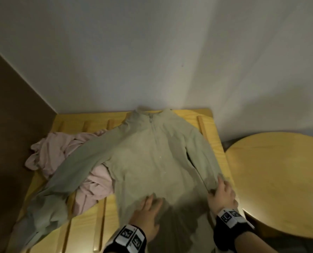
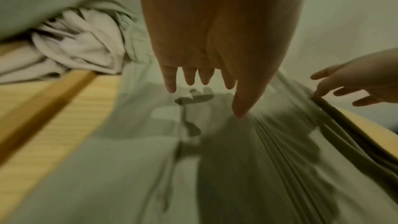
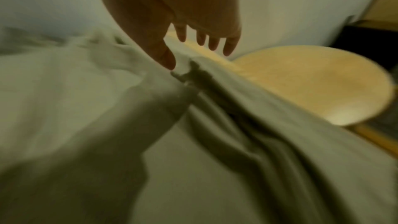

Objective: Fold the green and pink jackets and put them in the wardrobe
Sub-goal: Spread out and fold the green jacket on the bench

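Fingers straight, our left hand (image 1: 148, 209) presses the green jacket (image 1: 152, 161) flat on the slatted wooden bed (image 1: 209, 132) while our right hand (image 1: 222, 193) touches its sleeve, loose, so next we fold that sleeve in, with the pink jacket (image 1: 60, 154) waiting crumpled beside it.

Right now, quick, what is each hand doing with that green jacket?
Left hand: open, fingers straight, flat on the green jacket.
Right hand: open, fingers spread at the jacket's sleeve edge, gripping nothing.
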A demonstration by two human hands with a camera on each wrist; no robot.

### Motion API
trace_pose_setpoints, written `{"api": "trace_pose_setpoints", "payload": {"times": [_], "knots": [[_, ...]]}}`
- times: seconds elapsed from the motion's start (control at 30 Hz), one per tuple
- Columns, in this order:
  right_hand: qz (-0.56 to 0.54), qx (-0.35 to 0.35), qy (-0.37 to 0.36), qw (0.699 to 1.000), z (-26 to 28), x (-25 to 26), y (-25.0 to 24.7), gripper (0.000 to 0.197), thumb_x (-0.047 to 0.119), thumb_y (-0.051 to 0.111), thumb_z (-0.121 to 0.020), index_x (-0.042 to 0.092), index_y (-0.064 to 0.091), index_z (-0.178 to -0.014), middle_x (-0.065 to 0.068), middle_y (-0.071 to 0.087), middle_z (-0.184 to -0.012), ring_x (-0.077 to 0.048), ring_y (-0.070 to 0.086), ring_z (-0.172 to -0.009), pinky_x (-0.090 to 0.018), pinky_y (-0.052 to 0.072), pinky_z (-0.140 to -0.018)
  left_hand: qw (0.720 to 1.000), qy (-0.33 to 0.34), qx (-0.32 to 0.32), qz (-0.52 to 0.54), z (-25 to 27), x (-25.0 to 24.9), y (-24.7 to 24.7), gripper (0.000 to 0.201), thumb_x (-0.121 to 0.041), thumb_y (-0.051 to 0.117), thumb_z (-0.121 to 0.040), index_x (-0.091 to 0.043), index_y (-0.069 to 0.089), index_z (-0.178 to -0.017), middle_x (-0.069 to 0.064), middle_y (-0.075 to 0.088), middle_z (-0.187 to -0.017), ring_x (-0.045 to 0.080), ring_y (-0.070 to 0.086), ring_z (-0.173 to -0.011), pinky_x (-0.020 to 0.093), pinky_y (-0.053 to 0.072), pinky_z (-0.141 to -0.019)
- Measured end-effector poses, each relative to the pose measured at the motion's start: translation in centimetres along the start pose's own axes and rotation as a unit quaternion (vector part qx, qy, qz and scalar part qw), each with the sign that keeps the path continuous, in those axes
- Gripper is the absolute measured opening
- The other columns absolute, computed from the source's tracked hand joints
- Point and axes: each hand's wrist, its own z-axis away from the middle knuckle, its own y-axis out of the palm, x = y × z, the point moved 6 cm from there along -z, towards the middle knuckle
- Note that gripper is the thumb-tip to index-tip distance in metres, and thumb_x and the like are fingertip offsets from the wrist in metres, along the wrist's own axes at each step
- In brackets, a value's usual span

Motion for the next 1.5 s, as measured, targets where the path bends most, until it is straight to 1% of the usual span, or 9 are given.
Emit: {"api": "trace_pose_setpoints", "payload": {"times": [0.13,0.3,0.5,0.7,0.87,1.0,1.13,1.33,1.5], "knots": [[-0.008,0.082,0.08,0.993,-0.4,-5.7,0.1,0.073,0.031,0.054,-0.09,0.019,0.01,-0.148,-0.007,0.02,-0.151,-0.031,0.026,-0.137,-0.046,0.028,-0.111,0.996,-0.011,0.066,-0.057,-0.7,-1.6,2.5,0.074,-0.027,0.045,-0.093,-0.04,-0.003,-0.147,-0.002,-0.02,-0.157,0.025,-0.004,-0.146,0.04,0.017,-0.117],[-0.066,0.068,0.069,0.993,-0.5,-7.1,0.5,0.009,0.025,0.045,-0.095,0.017,0.044,-0.094,-0.008,0.049,-0.109,-0.026,0.052,-0.099,-0.039,0.044,-0.086,0.989,-0.028,0.09,-0.116,-0.6,-2.1,2.4,0.071,-0.025,0.041,-0.093,-0.042,-0.001,-0.147,0.007,-0.014,-0.158,0.029,0.008,-0.145,0.04,0.024,-0.114],[-0.271,-0.008,0.072,0.96,-1.4,-7.5,-2.1,0.024,0.022,0.034,-0.1,0.015,0.033,-0.077,-0.014,0.049,-0.077,-0.022,0.046,-0.062,-0.029,0.027,-0.05,0.979,-0.032,0.116,-0.165,-0.7,-3.1,1.5,0.061,-0.027,0.041,-0.093,-0.04,0.014,-0.147,0.015,-0.007,-0.157,0.033,0.014,-0.143,0.042,0.026,-0.114],[-0.236,0.042,-0.005,0.971,-3.7,-7.9,-5.0,0.048,0.052,0.071,-0.073,0.026,0.04,-0.101,0.006,0.055,-0.087,-0.018,0.061,-0.077,-0.025,0.042,-0.053,0.982,-0.048,0.104,-0.151,-0.5,-4.7,0.3,0.051,-0.026,0.045,-0.091,-0.028,0.03,-0.139,0.017,0.018,-0.151,0.036,0.043,-0.128,0.041,0.04,-0.104],[-0.024,-0.072,-0.063,0.995,-7.3,-8.8,-9.8,0.02,0.011,0.053,-0.088,0.014,0.05,-0.108,-0.004,0.057,-0.084,-0.027,0.057,-0.073,-0.034,0.046,-0.059,0.976,-0.049,0.127,-0.17,-0.9,-6.9,0.3,0.039,-0.027,0.036,-0.098,-0.014,0.048,-0.132,0.013,0.049,-0.137,0.029,0.048,-0.126,0.039,0.037,-0.104],[-0.026,-0.129,-0.056,0.99,-10.1,-9.3,-14.1,0.025,0.002,0.046,-0.088,0.01,0.055,-0.11,-0.015,0.054,-0.11,-0.035,0.052,-0.093,-0.038,0.044,-0.072,0.96,-0.106,0.163,-0.202,-2.2,-7.4,0.3,0.043,-0.024,0.029,-0.102,-0.007,0.039,-0.14,0.013,0.04,-0.146,0.029,0.039,-0.134,0.038,0.029,-0.112],[0.008,-0.125,-0.066,0.99,-13.1,-8.7,-16.5,0.029,0.0,0.05,-0.084,0.013,0.057,-0.11,-0.015,0.049,-0.116,-0.035,0.046,-0.106,-0.041,0.044,-0.085,0.984,-0.145,0.0,-0.106,-4.5,-9.5,-3.8,0.043,-0.03,0.031,-0.1,-0.016,0.035,-0.141,0.007,0.044,-0.142,0.025,0.044,-0.129,0.035,0.033,-0.108],[0.034,-0.041,-0.072,0.996,-17.4,-7.6,-17.1,0.048,-0.002,0.038,-0.087,0.021,0.048,-0.128,-0.01,0.041,-0.136,-0.035,0.04,-0.122,-0.043,0.038,-0.1,0.992,-0.079,-0.094,0.007,-8.9,-12.8,-7.0,0.061,-0.027,0.038,-0.095,-0.032,0.009,-0.149,-0.005,-0.004,-0.158,0.02,0.02,-0.142,0.037,0.03,-0.112],[0.126,0.075,-0.095,0.985,-19.2,-7.6,-15.6,0.037,0.005,0.038,-0.088,0.025,0.053,-0.116,-0.005,0.063,-0.101,-0.028,0.054,-0.097,-0.038,0.035,-0.102,0.997,-0.071,-0.015,-0.016,-11.0,-14.6,-6.5,0.062,-0.019,0.036,-0.096,-0.026,0.007,-0.15,0.003,0.003,-0.159,0.021,0.015,-0.144,0.034,0.023,-0.116]]}}
